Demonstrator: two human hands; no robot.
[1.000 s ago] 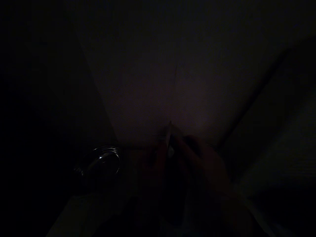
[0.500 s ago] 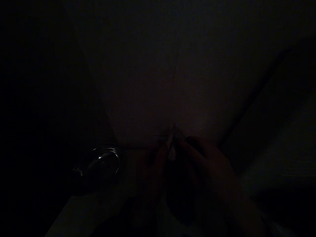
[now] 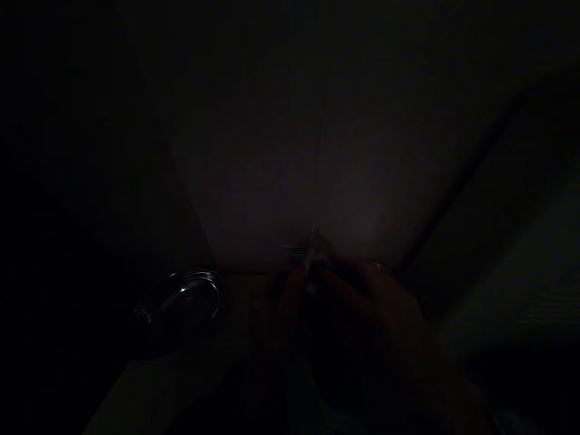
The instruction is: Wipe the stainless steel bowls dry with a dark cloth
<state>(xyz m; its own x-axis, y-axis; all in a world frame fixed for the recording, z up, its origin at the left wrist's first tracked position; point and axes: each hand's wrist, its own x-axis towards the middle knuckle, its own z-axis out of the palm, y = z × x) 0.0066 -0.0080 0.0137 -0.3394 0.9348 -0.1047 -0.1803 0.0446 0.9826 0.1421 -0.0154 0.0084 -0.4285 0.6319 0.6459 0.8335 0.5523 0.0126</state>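
The scene is very dark. My left hand (image 3: 276, 308) and my right hand (image 3: 380, 308) meet low in the middle, fingers pinched together around a small pale pointed thing (image 3: 313, 257) that I cannot make out. Its tip rests against a broad pale flat surface (image 3: 290, 169) that stretches away from me. A dark rounded shape (image 3: 330, 344) lies between my wrists, too dim to name.
A shiny round metal dish or lid (image 3: 181, 302) sits to the left of my hands. A pale edge (image 3: 149, 386) shows at the lower left. A dark band (image 3: 475, 175) runs diagonally on the right. Everything else is lost in darkness.
My hands have shifted only slightly; the pale tip stays in nearly the same spot. The picture has grown a little darker.
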